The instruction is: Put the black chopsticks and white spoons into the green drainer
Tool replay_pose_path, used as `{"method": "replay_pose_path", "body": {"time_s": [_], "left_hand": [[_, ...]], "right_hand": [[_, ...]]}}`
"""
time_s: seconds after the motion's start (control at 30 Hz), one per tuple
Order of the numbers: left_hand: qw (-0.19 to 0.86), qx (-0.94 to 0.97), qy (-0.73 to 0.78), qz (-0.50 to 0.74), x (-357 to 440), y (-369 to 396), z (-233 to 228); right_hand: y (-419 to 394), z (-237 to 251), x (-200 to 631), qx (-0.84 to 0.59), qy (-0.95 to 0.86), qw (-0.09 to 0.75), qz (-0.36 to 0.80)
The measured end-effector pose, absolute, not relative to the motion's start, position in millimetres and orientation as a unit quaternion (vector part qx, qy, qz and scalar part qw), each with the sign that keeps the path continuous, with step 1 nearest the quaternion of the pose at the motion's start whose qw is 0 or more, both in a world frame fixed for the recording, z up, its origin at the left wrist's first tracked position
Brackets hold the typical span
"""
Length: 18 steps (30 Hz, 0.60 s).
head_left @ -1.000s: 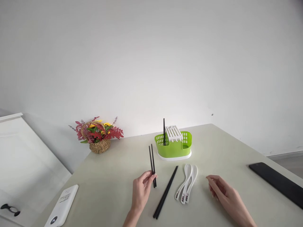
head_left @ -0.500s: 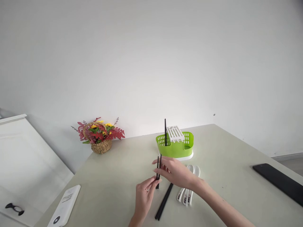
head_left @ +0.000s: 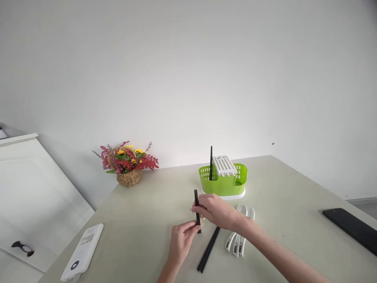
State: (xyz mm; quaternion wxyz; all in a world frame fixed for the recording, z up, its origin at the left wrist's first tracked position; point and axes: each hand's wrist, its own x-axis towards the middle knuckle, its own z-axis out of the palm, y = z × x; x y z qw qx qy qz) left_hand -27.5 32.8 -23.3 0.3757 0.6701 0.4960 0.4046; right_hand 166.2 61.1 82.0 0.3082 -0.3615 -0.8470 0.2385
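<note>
From where I stand, the left hand (head_left: 182, 237) pinches a pair of dark chopsticks (head_left: 198, 218) near their lower end, while the right hand (head_left: 218, 212) has its thumb and fingers closed about them higher up. The pair is held nearly upright above the table (head_left: 141, 232), just in front of the green caddy (head_left: 226, 186), its two sticks close together. I'd guess they're light and quite stiff, unlikely to bend or break in ordinary handling; being slim and smooth-looking, though, they might slide or roll against each other under a loose pinch. A hold around the middle, both sticks squeezed together, seems steadiest to me, with the ends left free. Another dark pair (head_left: 208, 251) lies flat beside the hands, where I'd lift it mid-length too. The white spoons (head_left: 237, 243), partly behind the right forearm, look hard and glossy, perhaps more breakable, best taken by their handles.
</note>
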Motion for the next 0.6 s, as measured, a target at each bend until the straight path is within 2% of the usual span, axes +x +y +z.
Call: {"method": "replay_pose_path", "body": {"time_s": [0.13,0.3,0.6], "left_hand": [[0.387,0.658,0.494,0.416,-26.7,31.6,-23.0],[0.4,0.648,0.486,0.43,-24.8,30.5,-22.5],[0.452,0.628,0.486,0.406,-27.5,29.4,-27.4]], "right_hand": [[61.5,90.2,168.4,-0.375,-0.837,0.329,0.225],[57.7,111.7,170.7,-0.401,-0.799,0.4,0.202],[58.2,139.3,180.7,-0.398,-0.8,0.423,0.151]]}}
